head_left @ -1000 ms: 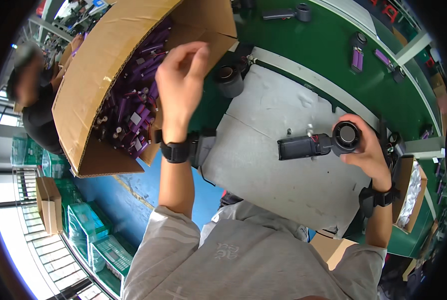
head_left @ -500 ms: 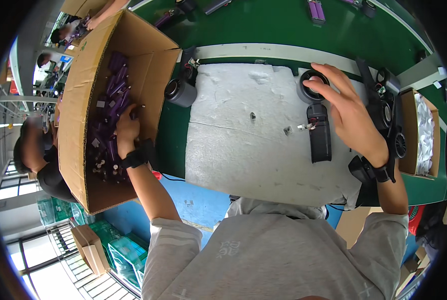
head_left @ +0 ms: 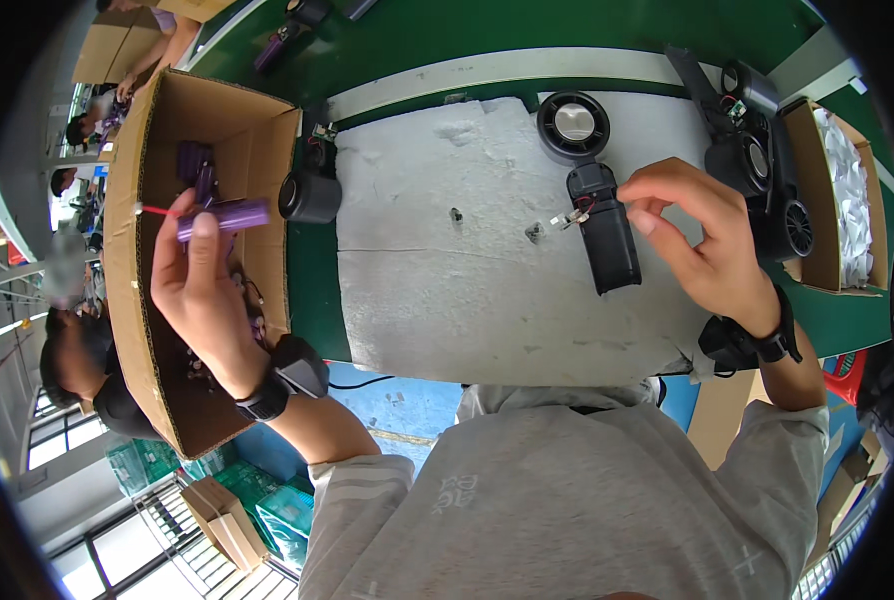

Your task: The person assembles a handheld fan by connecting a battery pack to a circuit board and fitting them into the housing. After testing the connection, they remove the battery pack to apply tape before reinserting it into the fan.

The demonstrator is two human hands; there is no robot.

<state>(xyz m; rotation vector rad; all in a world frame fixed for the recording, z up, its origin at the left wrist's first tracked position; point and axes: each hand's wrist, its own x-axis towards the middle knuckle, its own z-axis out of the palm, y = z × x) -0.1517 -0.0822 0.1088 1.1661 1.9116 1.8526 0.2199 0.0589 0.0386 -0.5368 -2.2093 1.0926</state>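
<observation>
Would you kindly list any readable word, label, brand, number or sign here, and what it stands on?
No text can be read with certainty.
Grey shirt: pale printed marks on the chest, too faint to read.
Purple battery in the left hand: no legible text.

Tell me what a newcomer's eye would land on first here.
Probably the bright purple battery pack with its red wire, pinched in the left hand at the opening of the big cardboard box on the left. Next, the black handheld device with a round head, lying on the pale foam board right of centre, the right hand close beside it.
</observation>
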